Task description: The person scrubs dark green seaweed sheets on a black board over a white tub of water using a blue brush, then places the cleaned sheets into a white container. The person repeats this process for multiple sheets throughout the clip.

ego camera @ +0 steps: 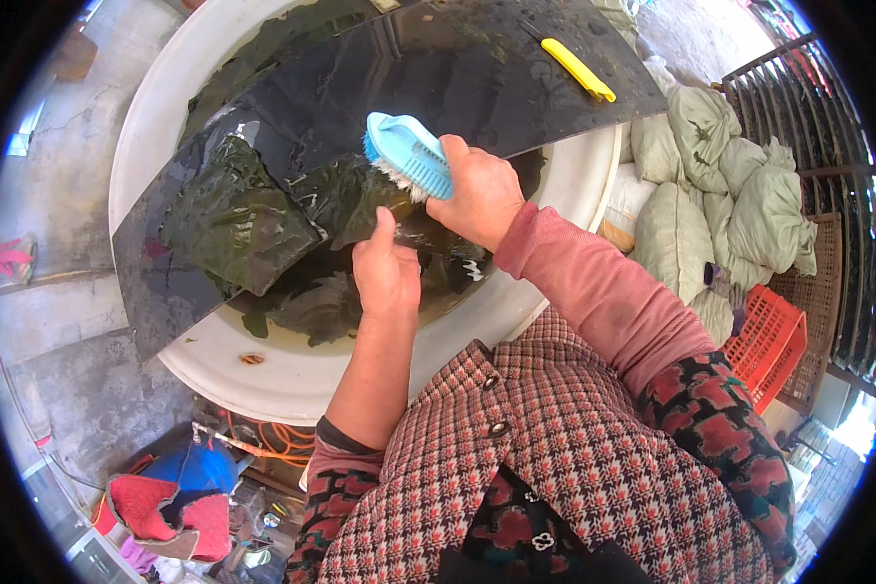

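My right hand [482, 191] grips a light-blue scrubbing brush [412, 155] with white and blue bristles, held over a dark flat board [438, 87]. My left hand [388, 274] is lower, thumb pointing up and fingers curled. It is beside a wet, dark green leafy sheet [343, 201], perhaps kelp; whether the fingers grip it is hidden. A folded pile of the same sheets [244, 219] lies on the board's left part. The board spans a round white tub [277, 387] of water, where more dark sheets [314, 306] float.
A yellow utility knife [578, 69] lies on the board's far right. Stuffed pale sacks [675, 233] and a red plastic crate [766, 347] are at right. At lower left are a blue container [204, 467], an orange hose [281, 438] and a red padded piece [142, 504].
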{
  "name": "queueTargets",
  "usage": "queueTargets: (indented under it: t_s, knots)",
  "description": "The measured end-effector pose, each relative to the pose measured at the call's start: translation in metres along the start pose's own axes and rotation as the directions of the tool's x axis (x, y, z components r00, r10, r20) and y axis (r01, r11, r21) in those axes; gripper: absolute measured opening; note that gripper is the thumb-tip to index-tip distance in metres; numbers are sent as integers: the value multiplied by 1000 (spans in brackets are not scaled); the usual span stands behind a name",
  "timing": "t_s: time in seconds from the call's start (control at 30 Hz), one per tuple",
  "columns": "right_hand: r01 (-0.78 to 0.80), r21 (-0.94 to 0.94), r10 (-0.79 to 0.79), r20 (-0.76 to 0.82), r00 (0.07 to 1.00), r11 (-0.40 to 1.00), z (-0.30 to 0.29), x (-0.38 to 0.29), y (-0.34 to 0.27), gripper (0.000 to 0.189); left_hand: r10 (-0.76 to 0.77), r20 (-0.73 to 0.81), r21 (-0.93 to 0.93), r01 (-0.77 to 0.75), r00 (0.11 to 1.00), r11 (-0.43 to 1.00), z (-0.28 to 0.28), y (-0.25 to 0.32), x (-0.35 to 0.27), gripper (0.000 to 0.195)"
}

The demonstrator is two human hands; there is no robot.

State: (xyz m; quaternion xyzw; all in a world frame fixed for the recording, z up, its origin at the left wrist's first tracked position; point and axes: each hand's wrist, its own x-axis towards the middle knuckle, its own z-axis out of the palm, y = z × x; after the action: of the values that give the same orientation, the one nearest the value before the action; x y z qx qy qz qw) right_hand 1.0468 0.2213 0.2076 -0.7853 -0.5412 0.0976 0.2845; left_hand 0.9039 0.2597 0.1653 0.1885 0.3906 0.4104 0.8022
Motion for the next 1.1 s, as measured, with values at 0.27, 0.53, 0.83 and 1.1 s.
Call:
queueTargets:
  t_s: [0.27, 0.53, 0.83, 1.1]
  knots:
    - [232, 73, -231, -27, 973, 970, 29, -37, 2, 56, -63, -21, -187, 58, 998, 981, 15, 8, 3, 36]
    - [128, -55, -123, 82, 989, 990, -21, -50, 48, 67, 3, 79, -271, 18, 997, 963, 9, 37, 8, 40]
    - [281, 92, -287, 61, 956, 955, 8, -36, 39, 58, -9, 44, -202, 18, 999, 979, 10, 27, 1, 36]
    - [312, 318, -250, -220, 943, 895, -6, -16, 35, 51, -61, 33, -133, 65, 998, 989, -6, 28, 1, 39]
